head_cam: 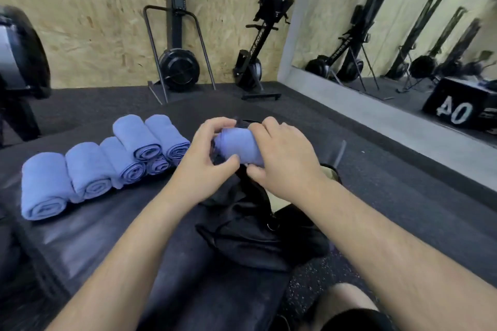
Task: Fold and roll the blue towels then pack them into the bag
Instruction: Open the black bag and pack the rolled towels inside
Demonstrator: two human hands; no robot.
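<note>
Forearms [139, 244] out, both our hands on one rolled blue towel [238, 149].
Our left hand [208, 153] and right hand [285, 154] grip it, fingers [215, 126] curled round, above the black bag [255, 236], at its far end; other rolls [107, 166] lie left on the worktop [94, 236].

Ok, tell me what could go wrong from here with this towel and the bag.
1. The left hand and right hand grip the rolled towel above the bag; loosening either grip could let it unroll.
2. The bag is slumped, with its opening hard to see, so the roll may catch.
3. The stacked rolls lie two high; a bump could topple them.
</note>
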